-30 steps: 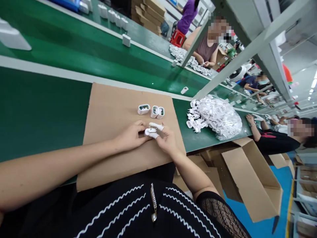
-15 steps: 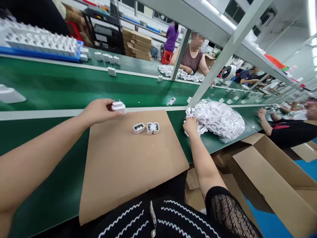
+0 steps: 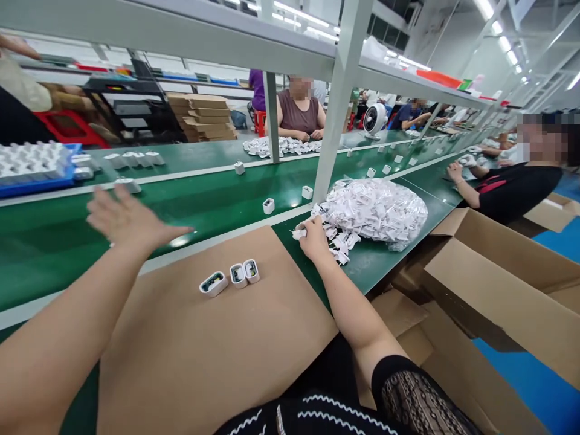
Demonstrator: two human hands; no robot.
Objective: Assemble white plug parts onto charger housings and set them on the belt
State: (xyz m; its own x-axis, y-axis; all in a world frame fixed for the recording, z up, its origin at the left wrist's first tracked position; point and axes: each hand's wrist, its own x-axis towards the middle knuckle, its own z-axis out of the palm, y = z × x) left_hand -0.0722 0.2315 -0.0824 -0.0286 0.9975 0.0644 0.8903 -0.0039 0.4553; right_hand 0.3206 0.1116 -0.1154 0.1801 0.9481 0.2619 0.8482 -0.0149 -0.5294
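My left hand (image 3: 129, 220) is over the green belt (image 3: 199, 205), fingers spread, with nothing in it. Just beyond its fingertips is a white charger housing (image 3: 129, 185). At the edge of a loose pile, my right hand (image 3: 315, 238) pinches a small white plastic plug cover (image 3: 299, 234). Beside that hand bulges a clear bag of white plug covers (image 3: 376, 208), some spilled out in front. On the cardboard sheet (image 3: 217, 356) stand three open white charger housings (image 3: 213, 283), with circuit parts visible inside; two of them touch.
A grey metal post (image 3: 339, 103) rises behind the bag. More housings (image 3: 269, 206) sit on the belt. A blue tray (image 3: 75, 163) of white chargers is at far left. Open cardboard boxes (image 3: 498, 290) stand at lower right. Co-workers sit across the belt and at right.
My left hand has let go of the white charger and moved out over the belt, fingers now spread. My right hand has drawn a plug cover from the pile. The view has turned right.
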